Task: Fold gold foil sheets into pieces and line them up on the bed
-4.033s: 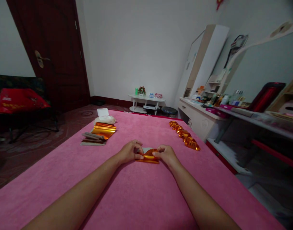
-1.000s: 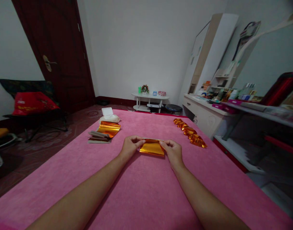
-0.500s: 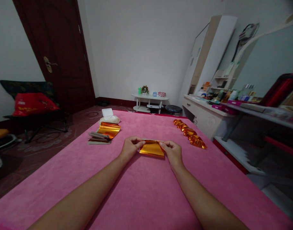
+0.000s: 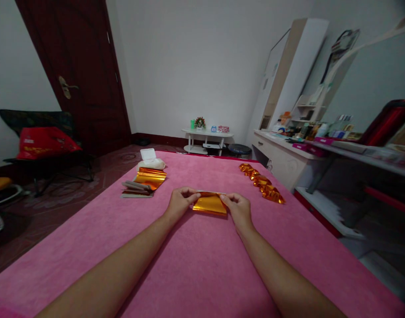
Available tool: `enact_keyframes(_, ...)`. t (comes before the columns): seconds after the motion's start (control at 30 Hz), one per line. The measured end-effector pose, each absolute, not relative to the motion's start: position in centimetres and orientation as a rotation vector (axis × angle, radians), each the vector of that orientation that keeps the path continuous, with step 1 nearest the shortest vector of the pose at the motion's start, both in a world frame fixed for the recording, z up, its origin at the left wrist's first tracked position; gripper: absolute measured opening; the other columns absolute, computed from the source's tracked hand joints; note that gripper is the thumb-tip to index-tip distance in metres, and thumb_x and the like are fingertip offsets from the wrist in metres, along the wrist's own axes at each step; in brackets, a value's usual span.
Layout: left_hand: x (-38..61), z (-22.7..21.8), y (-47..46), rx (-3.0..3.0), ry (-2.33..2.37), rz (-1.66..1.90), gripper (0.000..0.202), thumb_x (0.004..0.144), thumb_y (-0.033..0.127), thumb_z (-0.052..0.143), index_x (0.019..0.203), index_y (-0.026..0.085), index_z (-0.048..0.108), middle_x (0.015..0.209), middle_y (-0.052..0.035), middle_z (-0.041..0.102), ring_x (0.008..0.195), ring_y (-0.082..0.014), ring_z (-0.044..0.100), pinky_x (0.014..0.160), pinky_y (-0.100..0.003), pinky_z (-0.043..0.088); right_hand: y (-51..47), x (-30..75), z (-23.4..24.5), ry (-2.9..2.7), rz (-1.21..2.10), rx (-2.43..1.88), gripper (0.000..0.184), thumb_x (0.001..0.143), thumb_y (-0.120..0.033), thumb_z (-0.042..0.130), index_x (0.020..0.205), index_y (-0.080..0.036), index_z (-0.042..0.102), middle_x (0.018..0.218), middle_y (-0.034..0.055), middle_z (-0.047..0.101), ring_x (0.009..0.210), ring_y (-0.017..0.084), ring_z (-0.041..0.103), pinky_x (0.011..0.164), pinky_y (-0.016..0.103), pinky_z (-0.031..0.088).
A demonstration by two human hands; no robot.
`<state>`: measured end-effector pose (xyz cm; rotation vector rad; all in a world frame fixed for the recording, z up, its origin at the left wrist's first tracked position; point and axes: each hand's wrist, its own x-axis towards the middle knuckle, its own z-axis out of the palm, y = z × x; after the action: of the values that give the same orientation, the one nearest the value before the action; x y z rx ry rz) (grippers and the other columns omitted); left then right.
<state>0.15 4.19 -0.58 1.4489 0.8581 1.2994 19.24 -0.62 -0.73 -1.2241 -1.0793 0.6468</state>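
Observation:
A small sheet of shiny gold foil paper (image 4: 209, 205) lies partly folded on the pink cloth (image 4: 196, 265) in front of me. My left hand (image 4: 181, 202) pinches its far left corner with closed fingers. My right hand (image 4: 238, 208) pinches the far right corner the same way. The far edge of the sheet is turned up between the two hands. Both forearms rest stretched out over the cloth.
A stack of gold foil sheets (image 4: 146, 180) and a white wipes pack (image 4: 150, 161) lie at the far left. A row of several folded gold pieces (image 4: 262, 182) lies at the far right. A desk with clutter (image 4: 288, 150) stands beside the cloth's right edge.
Four seconds ago both hands pressed a narrow folded strip flat; now the foil shows as a wider sheet held by its far corners. Over the last second the hands barely moved.

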Motion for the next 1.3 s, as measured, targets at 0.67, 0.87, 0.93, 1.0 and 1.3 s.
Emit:
enact_keyframes(0.67, 0.2, 0.5, 3.3, 1.410, 0.837, 1.352, 0.028, 0.060, 0.038, 0.076, 0.069, 0.012, 0.070, 0.059, -0.0036, 0.065, 0.054, -0.0136, 0.057, 0.049, -0.021, 0.043, -1.0, 18.8, -0.1, -1.001, 0.656, -1.175, 0.026, 0.059, -0.040, 0.075, 0.065, -0.016, 0.066, 0.059, 0.0001, 0.063, 0.052, 0.014, 0.055, 0.051, 0.025, 0.044)
enact_keyframes(0.87, 0.0, 0.5, 3.3, 1.477, 0.807, 1.379, 0.024, 0.065, 0.036, 0.073, 0.068, 0.012, 0.071, 0.067, -0.0042, 0.067, 0.058, -0.0132, 0.058, 0.054, -0.021, 0.045, -1.0, 18.8, -0.2, -0.958, 0.637, -1.151, 0.024, 0.059, -0.035, 0.075, 0.067, -0.016, 0.064, 0.059, -0.0019, 0.062, 0.054, 0.013, 0.056, 0.053, 0.024, 0.044)
enact_keyframes(0.93, 0.0, 0.6, 3.3, 1.487, 0.810, 1.381, 0.024, 0.066, 0.036, 0.072, 0.068, 0.013, 0.071, 0.070, -0.0048, 0.068, 0.062, -0.0142, 0.060, 0.057, -0.022, 0.047, -0.9, 18.8, -0.2, -0.956, 0.638, -1.146, 0.025, 0.059, -0.036, 0.076, 0.068, -0.016, 0.064, 0.060, -0.0017, 0.063, 0.054, 0.013, 0.056, 0.053, 0.024, 0.044)
enact_keyframes(1.0, 0.0, 0.7, 3.2, 1.483, 0.816, 1.385, 0.024, 0.066, 0.037, 0.072, 0.070, 0.013, 0.072, 0.073, -0.0053, 0.069, 0.065, -0.0154, 0.062, 0.059, -0.023, 0.047, -0.9, 18.9, -0.3, -0.956, 0.653, -1.137, 0.026, 0.058, -0.036, 0.076, 0.070, -0.016, 0.064, 0.061, -0.0008, 0.064, 0.055, 0.014, 0.058, 0.054, 0.025, 0.045)
enact_keyframes(1.3, -0.1, 0.3, 3.5, 1.428, 0.802, 1.364, 0.023, 0.062, 0.033, 0.077, 0.069, 0.013, 0.071, 0.066, -0.0046, 0.069, 0.058, -0.0136, 0.061, 0.055, -0.022, 0.047, -1.0, 18.7, -0.2, -0.963, 0.676, -1.109, 0.024, 0.060, -0.034, 0.075, 0.071, -0.017, 0.065, 0.064, 0.0007, 0.065, 0.058, 0.015, 0.059, 0.055, 0.025, 0.047)
